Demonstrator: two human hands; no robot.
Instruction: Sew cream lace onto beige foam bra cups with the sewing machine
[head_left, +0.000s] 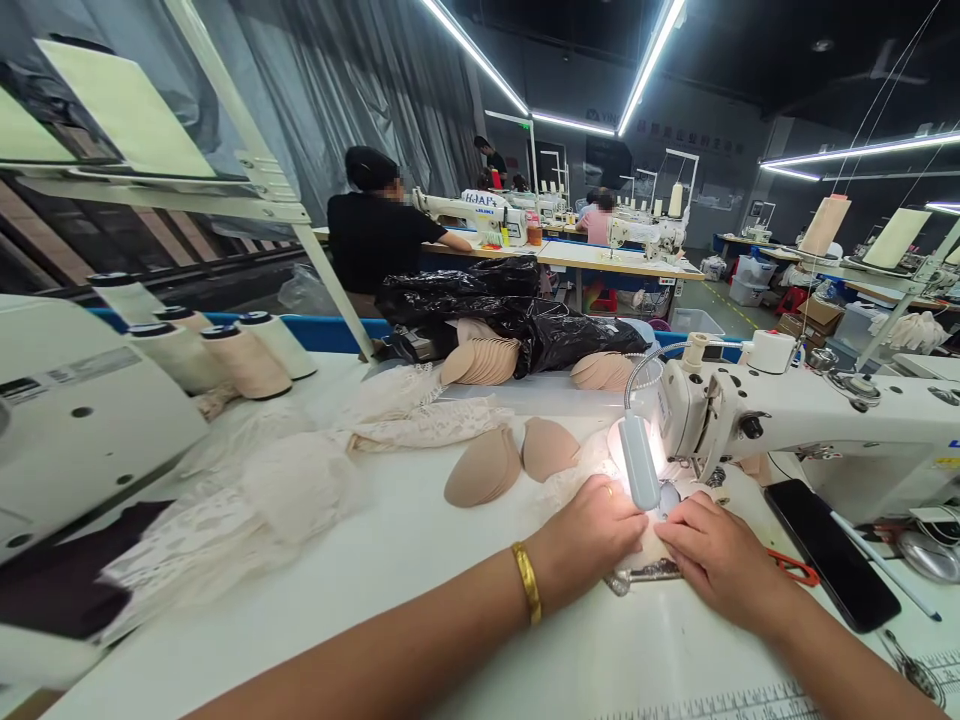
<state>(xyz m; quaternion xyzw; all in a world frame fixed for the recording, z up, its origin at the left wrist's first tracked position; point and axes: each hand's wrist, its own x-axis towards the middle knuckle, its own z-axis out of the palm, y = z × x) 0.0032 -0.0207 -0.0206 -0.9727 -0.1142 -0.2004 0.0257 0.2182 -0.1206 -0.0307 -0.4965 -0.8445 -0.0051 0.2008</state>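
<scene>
White table (375, 570), lit lamp (640, 465) at sewing machine (757, 400). Pale fabric (651, 550) under its head, between left hand (596, 533) and right hand (718, 555); both curled against it, can't tell if pinching.

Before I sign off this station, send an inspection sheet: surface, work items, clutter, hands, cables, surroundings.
Surface: white tabletop, ruler markings along the near right edge.
Work items: pale lace spread at left; beige cups beyond the hands, some stacked; sewing machine at right, lamp lit.
Clutter: phone and orange item right of the hands; thread cones at left.
Hands: left hand and right hand near the needle area; grip unclear.
Cables: flexible lamp neck arcs beside the machine head; power leads indiscernible.
Surroundings: black plastic bags behind the cups; person in black at another machine.
</scene>
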